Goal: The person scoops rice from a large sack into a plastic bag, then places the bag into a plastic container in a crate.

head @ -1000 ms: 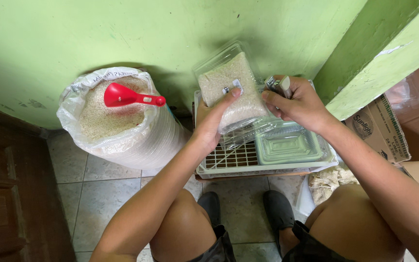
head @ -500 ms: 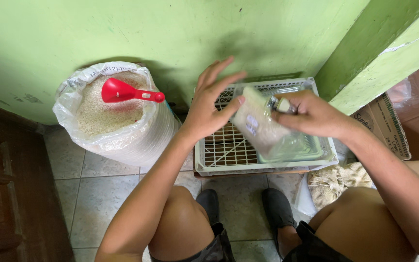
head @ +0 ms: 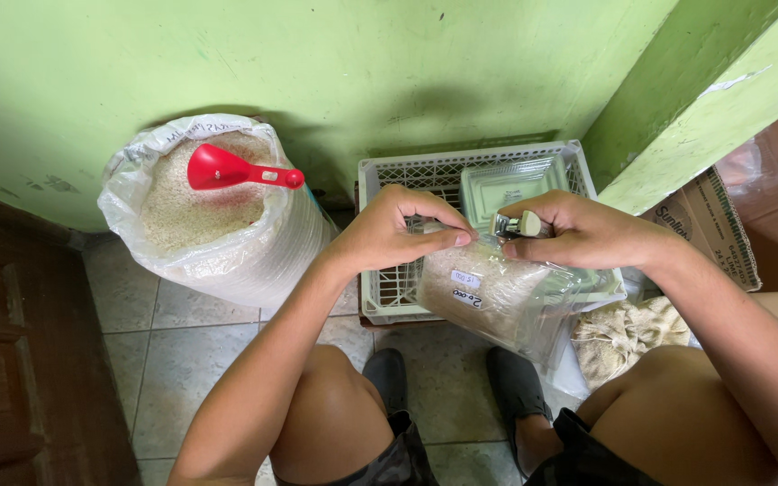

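Rice sack (head: 218, 225) with red scoop (head: 236, 169) left of crate (head: 380, 297). Left hand (head: 398, 236) pinches top of clear rice bag (head: 497, 297) over crate front. Right hand (head: 587, 236) clenched around small stapler (head: 517, 225) at bag mouth. Bag soft, slippery, likely hefty; grip folded top.

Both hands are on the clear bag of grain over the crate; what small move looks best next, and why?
Probably bring the metal stapler-like tool in the right hand onto the bag's folded top. The left hand pinches that top shut, the filled clear bag hangs over the white crate, and no fastening shows.
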